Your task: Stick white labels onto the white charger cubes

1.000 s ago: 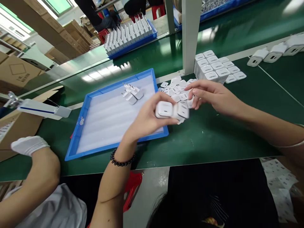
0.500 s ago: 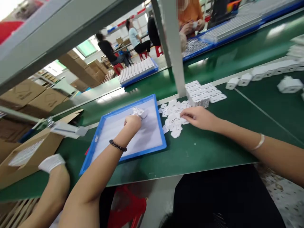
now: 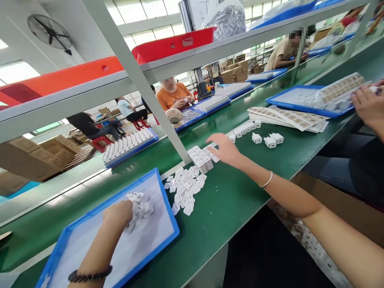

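Note:
My left hand [image 3: 119, 215] rests curled in the blue tray [image 3: 175, 229] at the lower left, pressed against a small cluster of white chargers [image 3: 141, 205] lying on the tray's white liner. Its fingertips are hidden, so I cannot see whether it grips one. My right hand [image 3: 224, 149] is stretched out over the green belt, fingers apart and holding nothing. It is beside stacks of small white labels [image 3: 200, 158] and short of a row of white chargers [image 3: 243, 129]. A loose pile of the same labels [image 3: 185, 190] lies between tray and stacks.
Three more chargers [image 3: 269, 139] and sheets of labels [image 3: 288, 116] lie further right. A co-worker's hand [image 3: 367, 103] works at another blue tray [image 3: 300, 101]. A slanted grey shelf post [image 3: 144, 89] stands behind the stacks. Across the belt sits a tray of upright chargers [image 3: 129, 146].
My head has turned up and to the right. My left hand carried two chargers to the cluster in the tray. My right hand left the loose labels and reached further right.

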`<state>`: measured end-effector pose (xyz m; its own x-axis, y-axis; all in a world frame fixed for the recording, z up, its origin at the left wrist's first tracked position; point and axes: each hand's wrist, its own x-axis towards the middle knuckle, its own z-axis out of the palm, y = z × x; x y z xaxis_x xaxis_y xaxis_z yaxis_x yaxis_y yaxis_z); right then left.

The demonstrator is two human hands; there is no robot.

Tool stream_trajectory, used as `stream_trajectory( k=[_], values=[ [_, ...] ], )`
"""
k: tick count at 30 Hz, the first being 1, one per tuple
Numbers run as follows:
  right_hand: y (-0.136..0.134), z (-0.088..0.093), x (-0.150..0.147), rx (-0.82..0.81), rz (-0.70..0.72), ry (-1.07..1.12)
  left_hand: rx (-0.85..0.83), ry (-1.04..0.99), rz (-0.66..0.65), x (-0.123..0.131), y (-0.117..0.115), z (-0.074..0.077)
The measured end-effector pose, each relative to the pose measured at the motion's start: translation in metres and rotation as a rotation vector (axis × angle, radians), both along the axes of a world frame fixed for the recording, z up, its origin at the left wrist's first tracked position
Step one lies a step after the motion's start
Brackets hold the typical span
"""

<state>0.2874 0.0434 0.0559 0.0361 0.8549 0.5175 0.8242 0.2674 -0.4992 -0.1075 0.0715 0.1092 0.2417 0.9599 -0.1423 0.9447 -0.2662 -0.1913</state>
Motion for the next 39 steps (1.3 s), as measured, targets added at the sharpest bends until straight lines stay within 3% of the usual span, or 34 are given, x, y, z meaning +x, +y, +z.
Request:
stream_trajectory(
  k=[3,5,7,10,12,15,17,22,25,28,33,36,39],
  values=[
    [-0.015,-0.011,0.062,-0.048,-0.441,0.031,0.136,0.079,0.061,0.005,-0.02,-0.001],
    [-0.029,-0.027,0.097,-0.127,-0.663,0.039,0.199,0.051,-0.026,0.022,-0.038,-0.007],
    [-0.044,-0.044,0.122,-0.239,-0.792,0.041,0.228,-0.093,-0.253,0.045,-0.055,-0.02],
    [-0.064,-0.06,0.141,-0.405,-0.857,0.042,0.239,-0.274,-0.628,0.082,-0.073,-0.048],
    [-0.074,-0.061,0.143,-0.465,-0.853,0.026,0.262,-0.337,-0.762,0.102,-0.079,-0.067],
    [-0.086,-0.05,0.13,-0.481,-0.772,-0.018,0.28,-0.397,-0.767,0.119,-0.085,-0.091],
    [-0.09,-0.041,0.106,-0.455,-0.648,-0.051,0.321,-0.441,-0.764,0.124,-0.09,-0.102],
    [-0.094,-0.028,-0.005,-0.427,-0.07,-0.078,0.545,-0.562,-0.889,0.134,-0.107,-0.122],
    [-0.094,-0.023,-0.068,-0.451,0.194,-0.078,0.413,-0.673,-0.819,0.137,-0.107,-0.131],
    [-0.09,-0.02,-0.104,-0.465,0.277,-0.05,0.286,-0.803,-0.645,0.133,-0.098,-0.136],
    [-0.07,-0.017,-0.113,-0.495,0.381,-0.009,0.212,-0.955,-0.432,0.114,-0.084,-0.131],
    [-0.04,-0.011,-0.098,-0.583,0.552,0.003,0.168,-1.133,-0.29,0.106,-0.079,-0.124],
    [-0.005,-0.009,-0.077,-0.631,0.582,0.003,0.146,-1.339,-0.123,0.102,-0.07,-0.118]
  ],
)
